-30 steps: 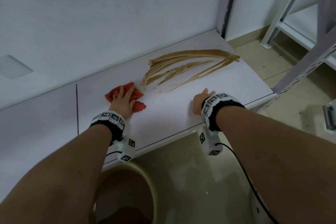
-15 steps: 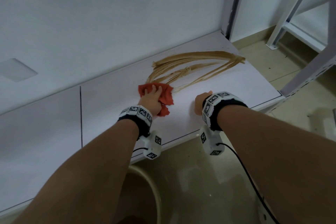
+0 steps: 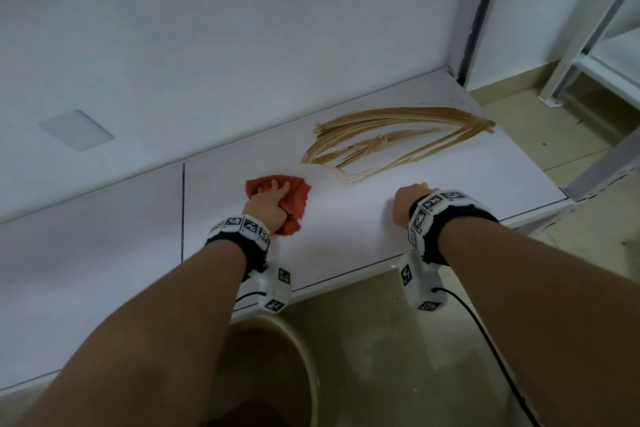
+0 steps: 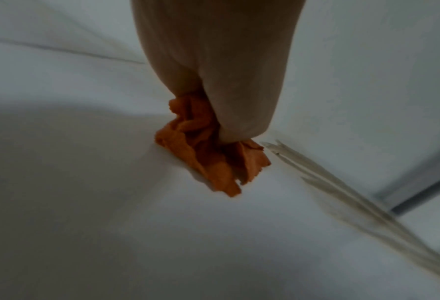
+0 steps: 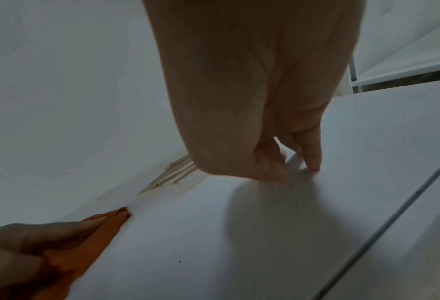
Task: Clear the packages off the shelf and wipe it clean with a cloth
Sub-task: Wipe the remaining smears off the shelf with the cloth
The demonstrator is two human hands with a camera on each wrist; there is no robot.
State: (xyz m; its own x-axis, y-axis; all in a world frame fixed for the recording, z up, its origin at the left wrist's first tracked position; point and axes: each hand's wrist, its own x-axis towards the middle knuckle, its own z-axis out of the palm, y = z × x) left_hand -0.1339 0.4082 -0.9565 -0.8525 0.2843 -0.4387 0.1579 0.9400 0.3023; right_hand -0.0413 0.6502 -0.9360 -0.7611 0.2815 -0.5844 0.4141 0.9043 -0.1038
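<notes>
Flat white laminate shelf [image 3: 433, 191], low against a white wall, its board seam a dark line toward the left end. Crumpled orange-red cloth [image 3: 292, 199], lying on the shelf midway between back and front edges, just right of the seam; it is pressed down under the left hand [image 3: 268, 201], whose fingers are spread straight over the cloth with bunched folds showing beside the palm in the left wrist view [image 4: 208, 158]. Brown smeared streaks [image 3: 391, 142], several thin curved lines fanning from near the cloth toward the right back corner of the shelf; the nearest streak ends lie just beside the cloth's right edge, not under it. Right hand [image 3: 407, 201], on the bare shelf near the front edge, well right of the cloth; the right wrist view shows fingers [image 5: 313, 156] bent downward with tips touching the shelf, holding nothing. Grey metal upright post [image 3: 481, 10] at the right back corner. Beige round bucket [image 3: 304, 364] on the floor below the front edge.
</notes>
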